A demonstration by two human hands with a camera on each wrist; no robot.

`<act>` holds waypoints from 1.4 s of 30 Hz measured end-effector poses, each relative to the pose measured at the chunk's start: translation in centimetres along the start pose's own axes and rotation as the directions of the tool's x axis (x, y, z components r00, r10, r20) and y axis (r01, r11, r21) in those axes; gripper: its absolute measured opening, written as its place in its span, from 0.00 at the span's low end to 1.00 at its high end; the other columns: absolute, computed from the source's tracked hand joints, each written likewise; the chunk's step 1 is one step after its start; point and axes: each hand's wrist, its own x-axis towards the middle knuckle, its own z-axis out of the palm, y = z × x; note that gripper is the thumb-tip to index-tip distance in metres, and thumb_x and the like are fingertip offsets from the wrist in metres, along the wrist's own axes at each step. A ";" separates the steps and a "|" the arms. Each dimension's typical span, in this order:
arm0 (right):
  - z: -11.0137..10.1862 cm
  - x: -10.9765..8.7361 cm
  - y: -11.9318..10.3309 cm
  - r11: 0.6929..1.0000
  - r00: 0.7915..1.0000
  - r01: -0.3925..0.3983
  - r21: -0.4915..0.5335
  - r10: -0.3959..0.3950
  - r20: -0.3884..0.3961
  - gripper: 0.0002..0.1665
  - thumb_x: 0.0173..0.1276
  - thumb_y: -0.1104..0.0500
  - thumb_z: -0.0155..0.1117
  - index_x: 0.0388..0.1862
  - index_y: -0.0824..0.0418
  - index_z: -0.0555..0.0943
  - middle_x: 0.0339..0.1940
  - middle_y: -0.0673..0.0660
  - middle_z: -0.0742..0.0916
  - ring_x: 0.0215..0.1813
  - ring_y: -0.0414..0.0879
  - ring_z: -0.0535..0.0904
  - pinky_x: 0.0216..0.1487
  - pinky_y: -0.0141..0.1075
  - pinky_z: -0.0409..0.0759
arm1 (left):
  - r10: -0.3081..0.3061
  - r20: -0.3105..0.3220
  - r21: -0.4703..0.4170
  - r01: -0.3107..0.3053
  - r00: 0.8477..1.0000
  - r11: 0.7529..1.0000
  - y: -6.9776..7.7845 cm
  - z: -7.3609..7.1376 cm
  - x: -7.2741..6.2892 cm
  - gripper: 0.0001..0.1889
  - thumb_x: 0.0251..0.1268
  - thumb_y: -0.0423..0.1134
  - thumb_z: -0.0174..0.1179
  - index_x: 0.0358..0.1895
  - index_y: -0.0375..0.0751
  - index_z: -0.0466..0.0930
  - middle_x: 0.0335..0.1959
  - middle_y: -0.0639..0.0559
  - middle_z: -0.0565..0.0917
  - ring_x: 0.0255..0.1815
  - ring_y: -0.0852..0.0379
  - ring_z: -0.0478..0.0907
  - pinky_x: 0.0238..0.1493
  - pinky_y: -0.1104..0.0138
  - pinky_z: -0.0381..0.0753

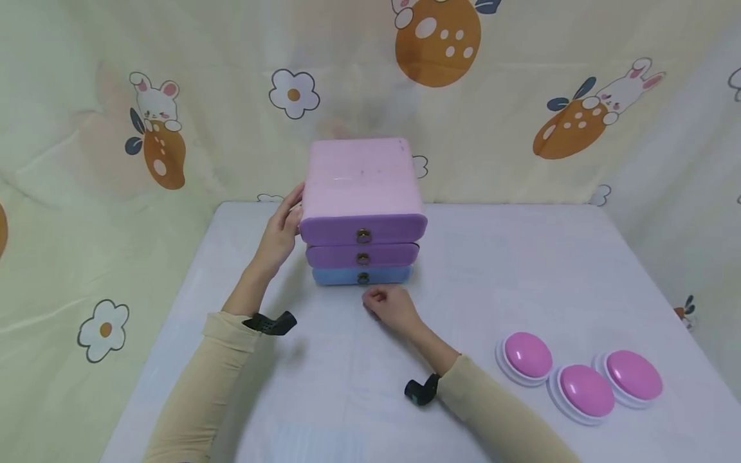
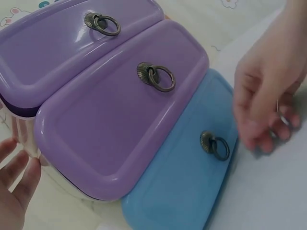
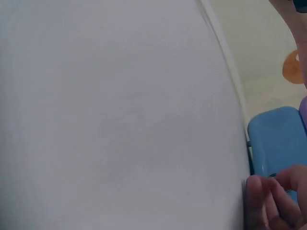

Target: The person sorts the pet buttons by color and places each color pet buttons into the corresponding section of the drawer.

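A small drawer cabinet [image 1: 363, 180] with a pink top stands at the back of the table. Its upper two drawer fronts are purple [image 2: 122, 108] and the lowest is blue [image 2: 177, 167]; each carries a bronze ring pull [image 2: 215, 145]. My left hand [image 1: 280, 235] rests with extended fingers against the cabinet's left side. Just in front of the blue drawer is my right hand [image 1: 393, 307], its fingers curled and the thumb against them. In the left wrist view it is apart from the ring pull. A thin shiny curve shows at its fingers; whether worn or held is unclear.
Three round pink push lights [image 1: 587, 390] with white rims lie at the front right of the white table [image 1: 498, 257]. Behind and to the sides hangs a patterned curtain [image 1: 231, 128]. A black wrist camera [image 1: 421, 390] is on the right wrist.
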 end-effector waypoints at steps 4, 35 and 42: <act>0.9 0.3 -0.1 0.878 0.969 -0.230 0.420 0.247 0.013 0.17 0.69 0.60 0.57 0.48 0.73 0.78 0.37 0.63 0.86 0.27 0.38 0.82 0.35 0.32 0.84 | -0.001 0.003 -0.007 0.001 1.000 1.000 0.0 0.0 0.1 0.28 0.73 0.44 0.41 0.75 0.49 0.52 0.73 0.42 0.60 0.68 0.44 0.65 0.62 0.48 0.70; 3.3 0.1 -0.9 0.994 0.965 -0.067 0.087 0.087 -0.249 0.13 0.67 0.52 0.61 0.29 0.60 0.82 0.24 0.55 0.85 0.22 0.40 0.79 0.29 0.33 0.79 | -0.004 -0.014 -0.011 0.004 1.000 1.000 -0.2 0.1 -0.1 0.27 0.74 0.43 0.40 0.75 0.48 0.53 0.73 0.43 0.61 0.70 0.45 0.64 0.62 0.49 0.70; 2.9 -0.8 -1.4 0.917 0.924 -0.077 -0.390 -0.082 -0.375 0.11 0.62 0.48 0.60 0.22 0.48 0.80 0.27 0.46 0.82 0.27 0.44 0.78 0.24 0.40 0.71 | 0.012 -0.009 -0.016 -0.013 1.000 1.000 -0.1 -0.1 -0.2 0.28 0.74 0.43 0.39 0.75 0.48 0.52 0.73 0.43 0.60 0.70 0.45 0.64 0.62 0.49 0.69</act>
